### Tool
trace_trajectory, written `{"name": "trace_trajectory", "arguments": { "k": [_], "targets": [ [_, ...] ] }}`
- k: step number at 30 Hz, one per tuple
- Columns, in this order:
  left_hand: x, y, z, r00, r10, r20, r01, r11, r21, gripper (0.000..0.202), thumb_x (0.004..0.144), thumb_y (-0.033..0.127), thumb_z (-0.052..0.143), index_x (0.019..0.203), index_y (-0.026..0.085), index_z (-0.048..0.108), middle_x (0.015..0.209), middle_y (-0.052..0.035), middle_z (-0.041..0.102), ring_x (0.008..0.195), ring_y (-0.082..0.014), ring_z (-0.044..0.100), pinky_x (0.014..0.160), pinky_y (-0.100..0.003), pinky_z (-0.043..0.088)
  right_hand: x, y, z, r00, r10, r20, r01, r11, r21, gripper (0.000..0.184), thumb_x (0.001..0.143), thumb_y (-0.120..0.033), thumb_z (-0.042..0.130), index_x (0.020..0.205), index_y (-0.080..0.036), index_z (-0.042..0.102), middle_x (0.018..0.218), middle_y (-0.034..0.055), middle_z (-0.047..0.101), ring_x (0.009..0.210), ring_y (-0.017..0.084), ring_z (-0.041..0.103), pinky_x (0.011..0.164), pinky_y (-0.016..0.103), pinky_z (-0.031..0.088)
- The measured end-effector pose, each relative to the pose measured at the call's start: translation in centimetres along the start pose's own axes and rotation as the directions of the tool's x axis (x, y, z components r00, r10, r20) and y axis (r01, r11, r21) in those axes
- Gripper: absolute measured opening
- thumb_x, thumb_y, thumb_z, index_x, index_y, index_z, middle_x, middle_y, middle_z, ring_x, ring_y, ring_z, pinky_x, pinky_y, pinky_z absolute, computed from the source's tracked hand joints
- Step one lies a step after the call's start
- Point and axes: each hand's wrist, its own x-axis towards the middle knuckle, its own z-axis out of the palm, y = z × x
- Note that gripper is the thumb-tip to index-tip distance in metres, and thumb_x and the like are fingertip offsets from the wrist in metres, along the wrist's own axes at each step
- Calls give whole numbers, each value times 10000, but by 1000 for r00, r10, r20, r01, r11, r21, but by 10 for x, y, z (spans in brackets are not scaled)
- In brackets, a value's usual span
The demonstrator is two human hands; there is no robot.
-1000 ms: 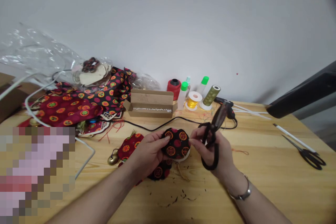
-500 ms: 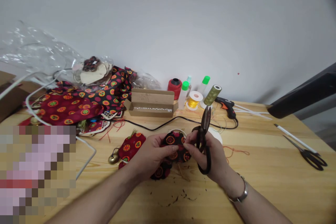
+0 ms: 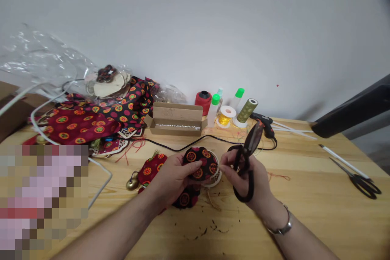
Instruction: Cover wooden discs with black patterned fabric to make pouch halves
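My left hand (image 3: pixel 175 176) pinches a round piece of black patterned fabric (image 3: pixel 201 164) between thumb and fingers. Just right of that piece, my right hand (image 3: pixel 250 178) holds black-handled scissors (image 3: pixel 250 142), blades pointing up and away. Its thumb and forefinger are pressed together near the fabric's edge; whether they pinch a thread I cannot make out. Under the fabric shows part of a white ring-shaped piece (image 3: pixel 217 176). A dark red patterned fabric piece (image 3: pixel 151 168) lies left of my left hand, a brass bell (image 3: pixel 132 184) beside it.
An open cardboard box (image 3: pixel 176 126) holds small shiny beads. Behind stand a red thread cone (image 3: pixel 203 103), yellow cord spool (image 3: pixel 227 117), olive thread cone (image 3: pixel 247 110) and green-capped bottles. A glue gun (image 3: pixel 265 124) lies right; second scissors (image 3: pixel 359 183) lie farther right. Patterned fabric (image 3: pixel 82 126) is piled left.
My right hand with the scissors has moved right, away from the fabric, and the blades tilt more rightward. The round fabric now faces up more fully, showing the white ring beneath.
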Motion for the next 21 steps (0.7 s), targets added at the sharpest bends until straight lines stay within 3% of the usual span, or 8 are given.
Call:
{"name": "trace_trajectory", "arguments": {
  "k": [6,10,12,15,18,21],
  "targets": [
    [-1,-1,1,999,15,29,-15,1000,4,192,727,178,721,912,128,704,876,-88,736,734,-174,676,684,-293,557,-8,-2,8,980,-117,163,153,961,-232,164,787,-288,686,829,-223,541,754,16,609,654,164,556,583,275,457],
    [-2,-2,2,995,32,90,-33,999,10,156,736,162,701,888,131,707,844,-76,738,712,-164,676,683,-264,537,-8,-4,11,953,-206,224,274,901,-335,111,806,-191,626,774,-217,523,686,20,585,622,173,524,566,294,432],
    [-2,-2,2,996,42,80,-43,999,8,165,732,153,701,896,139,706,846,-70,738,710,-162,674,687,-268,534,-8,-1,11,965,-183,185,234,923,-305,99,824,-176,595,784,-219,515,714,23,596,639,167,540,579,290,443],
    [-2,-1,1,999,26,37,-27,1000,12,220,708,139,714,927,147,704,858,-69,736,733,-173,673,708,-297,536,-5,4,5,993,-118,16,119,975,-189,99,828,-210,611,837,-226,513,763,10,601,672,149,568,604,269,467],
    [-4,-3,0,997,-56,57,51,996,79,285,678,146,734,961,154,699,850,-64,735,751,-187,671,724,-321,529,2,5,-3,992,-60,-115,45,990,-134,122,811,-223,634,815,-224,512,739,-7,600,651,134,568,597,251,468],
    [-7,-3,0,974,-192,122,163,963,216,276,666,188,747,935,147,708,849,-52,728,734,-164,651,717,-285,496,7,4,-8,998,54,-23,-55,997,-46,175,791,-257,667,795,-216,498,815,14,651,647,128,579,575,240,472]
  ]
}}
